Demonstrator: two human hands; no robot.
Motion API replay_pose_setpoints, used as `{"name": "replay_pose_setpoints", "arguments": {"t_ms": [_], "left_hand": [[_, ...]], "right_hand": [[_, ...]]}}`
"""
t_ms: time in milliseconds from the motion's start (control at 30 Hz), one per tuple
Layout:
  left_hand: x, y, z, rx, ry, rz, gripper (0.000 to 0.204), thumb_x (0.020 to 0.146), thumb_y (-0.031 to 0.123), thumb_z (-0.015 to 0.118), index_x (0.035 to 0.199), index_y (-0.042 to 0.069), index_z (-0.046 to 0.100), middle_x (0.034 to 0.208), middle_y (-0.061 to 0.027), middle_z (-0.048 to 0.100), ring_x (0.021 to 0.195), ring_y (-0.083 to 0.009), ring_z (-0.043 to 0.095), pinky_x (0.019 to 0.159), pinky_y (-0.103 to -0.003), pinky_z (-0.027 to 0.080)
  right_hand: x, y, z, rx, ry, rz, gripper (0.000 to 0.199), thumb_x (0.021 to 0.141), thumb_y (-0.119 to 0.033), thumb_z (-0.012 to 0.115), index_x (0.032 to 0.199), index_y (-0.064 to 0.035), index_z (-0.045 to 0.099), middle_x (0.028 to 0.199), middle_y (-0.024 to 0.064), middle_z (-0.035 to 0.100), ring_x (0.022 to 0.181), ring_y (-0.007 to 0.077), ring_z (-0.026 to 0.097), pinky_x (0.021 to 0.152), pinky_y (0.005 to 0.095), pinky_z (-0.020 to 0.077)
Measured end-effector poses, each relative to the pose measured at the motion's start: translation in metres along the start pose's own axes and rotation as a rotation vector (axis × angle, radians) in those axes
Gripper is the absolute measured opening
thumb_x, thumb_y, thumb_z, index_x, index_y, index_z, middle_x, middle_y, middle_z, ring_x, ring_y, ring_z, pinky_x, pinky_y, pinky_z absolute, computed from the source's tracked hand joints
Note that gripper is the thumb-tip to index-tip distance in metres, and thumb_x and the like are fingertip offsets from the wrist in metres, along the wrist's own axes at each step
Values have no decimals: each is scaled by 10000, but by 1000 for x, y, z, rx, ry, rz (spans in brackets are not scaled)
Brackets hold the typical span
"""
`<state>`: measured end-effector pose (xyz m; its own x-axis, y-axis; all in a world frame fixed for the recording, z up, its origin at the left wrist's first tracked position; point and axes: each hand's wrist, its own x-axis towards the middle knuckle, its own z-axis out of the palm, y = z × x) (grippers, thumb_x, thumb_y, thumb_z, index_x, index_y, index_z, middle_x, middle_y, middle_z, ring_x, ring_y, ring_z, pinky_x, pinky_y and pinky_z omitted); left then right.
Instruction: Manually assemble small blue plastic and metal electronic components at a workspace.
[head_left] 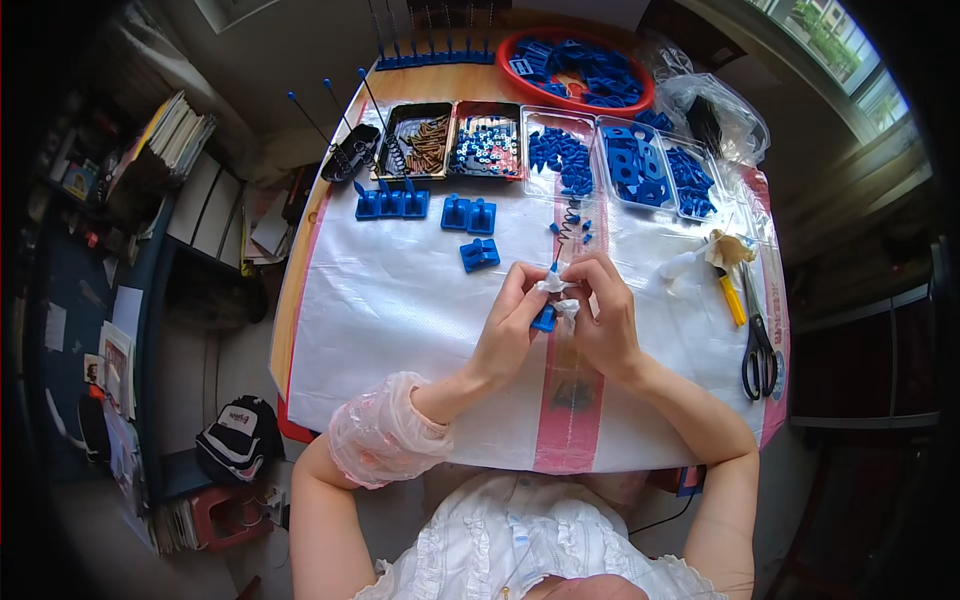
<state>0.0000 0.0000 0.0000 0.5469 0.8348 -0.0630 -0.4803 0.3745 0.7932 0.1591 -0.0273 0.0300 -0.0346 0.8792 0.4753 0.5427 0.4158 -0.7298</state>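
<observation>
Above the middle of the table my two hands meet, fingers closed. My left hand (508,322) pinches a small blue plastic part (543,319) with a flat base. My right hand (604,312) closes on the same work from the other side. White scraps like tissue or tape (553,283) wrap the fingertips and partly hide the part. A thin coiled spring wire (564,228) rises from a blue tip between my fingers. Just left of my hands sits a single blue block (479,254); beyond it are a joined pair (468,214) and a row of blue blocks (391,204).
Trays of brass screws (428,140), small nuts (487,142) and blue parts (560,152) line the back. A red basin (640,105) of blue pieces stands behind. Right lie scissors (760,360) and a yellow-handled tool (732,300). Blue-tipped rods (310,115) stick up back left.
</observation>
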Motion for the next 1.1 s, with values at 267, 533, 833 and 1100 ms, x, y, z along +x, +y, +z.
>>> {"name": "replay_pose_setpoints", "arguments": {"t_ms": [267,533,833,1100], "left_hand": [[0,12,5,-63,-55,25,154,1073,170,430,1160,55,485,1007,-62,591,900,-93,574,776,-261,457],[1,9,8,-120,-33,-47,169,1074,161,414,1177,58,498,1093,-61,579,954,-95,576,805,-273,473],[-1,4,4,-94,-27,-22,132,1068,138,419,1145,50,481,1059,-55,566,997,-106,570,850,-277,482],[0,3,2,-107,-40,-62,129,1070,153,425,1138,48,457,1103,-94,569,1013,-145,575,920,-294,465]], "right_hand": [[9,-4,-10,-18,46,164,209,837,136,617,1007,18,596,919,119,586,793,246,645,687,324,503],[4,-10,-6,14,25,-66,239,862,105,636,1069,-14,644,897,90,576,725,192,604,639,328,494],[0,-1,0,311,19,109,143,872,73,685,996,14,645,850,44,633,725,103,632,651,246,496],[1,-7,-6,506,-40,430,12,945,21,623,955,17,618,841,31,667,767,82,677,677,221,510]]}}
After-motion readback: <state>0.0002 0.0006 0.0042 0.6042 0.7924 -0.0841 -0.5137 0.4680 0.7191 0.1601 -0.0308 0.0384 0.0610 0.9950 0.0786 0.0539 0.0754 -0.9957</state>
